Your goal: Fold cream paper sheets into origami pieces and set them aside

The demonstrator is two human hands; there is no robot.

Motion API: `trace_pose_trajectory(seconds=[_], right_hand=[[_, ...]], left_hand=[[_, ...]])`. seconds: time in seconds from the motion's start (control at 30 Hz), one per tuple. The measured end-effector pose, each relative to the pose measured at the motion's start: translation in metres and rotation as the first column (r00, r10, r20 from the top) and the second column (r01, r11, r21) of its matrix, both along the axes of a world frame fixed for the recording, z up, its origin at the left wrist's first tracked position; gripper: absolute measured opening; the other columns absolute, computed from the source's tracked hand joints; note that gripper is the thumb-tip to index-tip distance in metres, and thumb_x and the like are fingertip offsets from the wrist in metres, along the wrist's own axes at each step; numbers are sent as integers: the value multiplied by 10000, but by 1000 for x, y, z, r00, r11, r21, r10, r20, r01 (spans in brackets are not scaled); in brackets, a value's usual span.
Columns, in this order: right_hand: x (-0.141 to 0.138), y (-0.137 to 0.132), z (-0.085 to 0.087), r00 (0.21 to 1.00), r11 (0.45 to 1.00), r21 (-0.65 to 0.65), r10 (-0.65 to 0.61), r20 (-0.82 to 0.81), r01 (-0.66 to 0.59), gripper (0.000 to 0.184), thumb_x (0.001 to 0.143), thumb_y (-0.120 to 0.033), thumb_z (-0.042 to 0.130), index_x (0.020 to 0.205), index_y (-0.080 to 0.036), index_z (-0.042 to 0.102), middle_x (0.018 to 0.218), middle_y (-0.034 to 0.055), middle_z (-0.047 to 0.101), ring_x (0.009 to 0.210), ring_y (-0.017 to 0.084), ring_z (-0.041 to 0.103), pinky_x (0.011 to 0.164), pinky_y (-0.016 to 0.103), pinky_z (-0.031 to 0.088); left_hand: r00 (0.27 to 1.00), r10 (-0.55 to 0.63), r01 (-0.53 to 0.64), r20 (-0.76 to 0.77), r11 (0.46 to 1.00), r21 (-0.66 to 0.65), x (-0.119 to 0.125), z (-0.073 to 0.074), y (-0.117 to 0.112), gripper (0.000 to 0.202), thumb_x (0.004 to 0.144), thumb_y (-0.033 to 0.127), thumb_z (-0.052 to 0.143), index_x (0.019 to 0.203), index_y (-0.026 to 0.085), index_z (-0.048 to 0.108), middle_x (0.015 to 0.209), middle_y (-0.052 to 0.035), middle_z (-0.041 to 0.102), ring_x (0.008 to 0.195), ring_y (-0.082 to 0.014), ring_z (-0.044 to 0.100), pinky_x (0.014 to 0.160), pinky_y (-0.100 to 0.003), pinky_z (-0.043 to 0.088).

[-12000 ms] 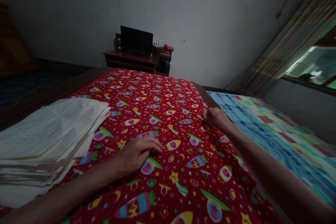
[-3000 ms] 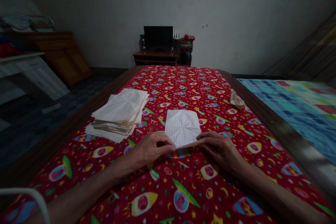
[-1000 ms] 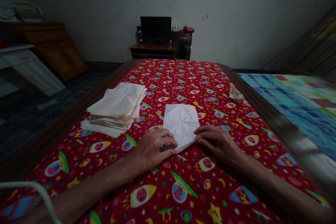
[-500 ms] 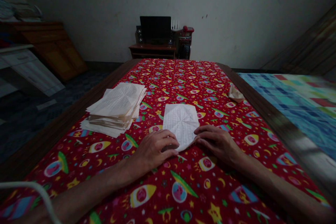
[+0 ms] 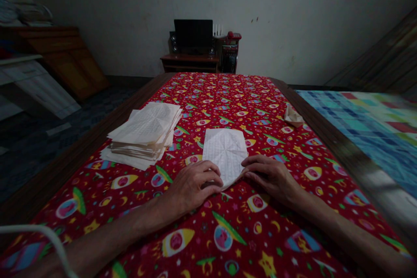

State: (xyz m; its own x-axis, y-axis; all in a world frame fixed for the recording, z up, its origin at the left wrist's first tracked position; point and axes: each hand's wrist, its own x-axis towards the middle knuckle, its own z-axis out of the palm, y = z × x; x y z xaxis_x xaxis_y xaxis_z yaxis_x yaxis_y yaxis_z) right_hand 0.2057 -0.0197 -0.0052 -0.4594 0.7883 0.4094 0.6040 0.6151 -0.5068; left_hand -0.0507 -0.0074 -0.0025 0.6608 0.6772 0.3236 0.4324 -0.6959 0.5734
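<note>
A creased sheet of paper (image 5: 225,150) with lines of writing lies in front of me, its fold marks meeting near the middle. My left hand (image 5: 198,182) grips its near left edge between thumb and fingers. At the near right corner, my right hand (image 5: 269,176) pinches the paper, and the near edge curls up a little between the two hands. To the left sits a stack of similar creased papers (image 5: 146,124). A small folded paper piece (image 5: 293,116) rests at the table's right side.
A red patterned cloth (image 5: 224,91) covers the table, which has a dark wooden border (image 5: 312,139). A white cable (image 5: 48,233) crosses near my left forearm. Beyond the table stand a monitor (image 5: 193,33) and a red telephone (image 5: 234,35). A checkered bed (image 5: 355,130) is at right.
Almost nothing differs. Both hands keep their hold on the sheet's near edge, and the view has shifted very slightly.
</note>
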Motion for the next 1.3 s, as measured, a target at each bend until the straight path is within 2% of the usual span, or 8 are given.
trace_pose_trajectory(seconds=[0.33, 0.53, 0.67, 0.77, 0.9, 1.03, 1.1, 1.3], right_hand=[[0, -1, 0, 1000, 1000, 25, 15, -16, -15, 156, 889, -239, 539, 977, -197, 661, 989, 80, 665, 873, 163, 637, 745, 267, 520], [6, 0, -13, 998, 987, 162, -35, 55, 25, 425, 849, -146, 506, 1266, -213, 464, 1182, 120, 583, 1063, 219, 572, 856, 367, 511], [6, 2, -19, 994, 969, 229, -101, 31, 91, 433, 825, -167, 548, 1239, -204, 426, 1250, 150, 527, 1126, 247, 534, 881, 414, 506], [3, 2, -17, 991, 957, 277, -108, 80, 82, 244, 834, -196, 571, 1073, -229, 536, 1288, 142, 492, 1122, 257, 535, 846, 418, 518], [-2, -3, -8, 980, 965, 261, -86, 182, 36, 124, 824, -175, 570, 930, -226, 611, 1306, 132, 488, 1101, 271, 543, 809, 421, 522], [-3, -6, -4, 985, 979, 200, -3, 170, -32, 170, 849, -105, 481, 916, -201, 604, 1175, 129, 583, 1038, 226, 577, 802, 376, 528], [-2, -4, -5, 986, 976, 210, 18, 165, -53, 165, 861, -110, 466, 914, -195, 598, 1117, 123, 608, 1000, 217, 592, 784, 367, 533], [-4, 0, -6, 989, 972, 223, 39, 145, -71, 163, 874, -125, 458, 917, -199, 597, 1079, 109, 622, 964, 201, 606, 778, 350, 536]], left_hand=[[1000, 26, -26, 9, 997, -66, 2, -1, -3, 91, 844, 136, 585, 767, 181, 605, 946, -9, 615, 904, -155, 570, 810, -287, 417], [992, 55, -43, 114, 994, -104, 2, 3, 1, 108, 843, 117, 503, 753, 169, 535, 845, -26, 583, 819, -148, 555, 749, -269, 435], [981, 126, -119, 145, 991, -53, -5, 17, 10, 92, 836, 149, 476, 756, 174, 513, 881, -37, 598, 798, -141, 571, 711, -249, 453], [962, 235, -238, 143, 971, 9, -21, 38, 23, 85, 838, 188, 466, 769, 177, 514, 886, -32, 612, 795, -138, 581, 698, -236, 463], [851, 472, -506, 229, 854, 119, -59, 74, 50, 100, 826, 260, 495, 837, 174, 544, 871, -1, 616, 772, -120, 574, 721, -221, 461], [594, 736, -804, 325, 559, 202, -101, 98, 77, 157, 808, 251, 507, 895, 138, 573, 777, 30, 574, 679, -79, 520, 639, -171, 413], [484, 849, -874, 213, 461, 152, -120, 98, 87, 176, 801, 231, 498, 921, 127, 576, 711, 45, 538, 632, -72, 488, 589, -154, 384], [438, 899, -897, -31, 439, 60, -159, 69, 96, 102, 726, 245, 564, 779, 158, 575, 629, 50, 544, 587, -104, 500, 528, -168, 343]])
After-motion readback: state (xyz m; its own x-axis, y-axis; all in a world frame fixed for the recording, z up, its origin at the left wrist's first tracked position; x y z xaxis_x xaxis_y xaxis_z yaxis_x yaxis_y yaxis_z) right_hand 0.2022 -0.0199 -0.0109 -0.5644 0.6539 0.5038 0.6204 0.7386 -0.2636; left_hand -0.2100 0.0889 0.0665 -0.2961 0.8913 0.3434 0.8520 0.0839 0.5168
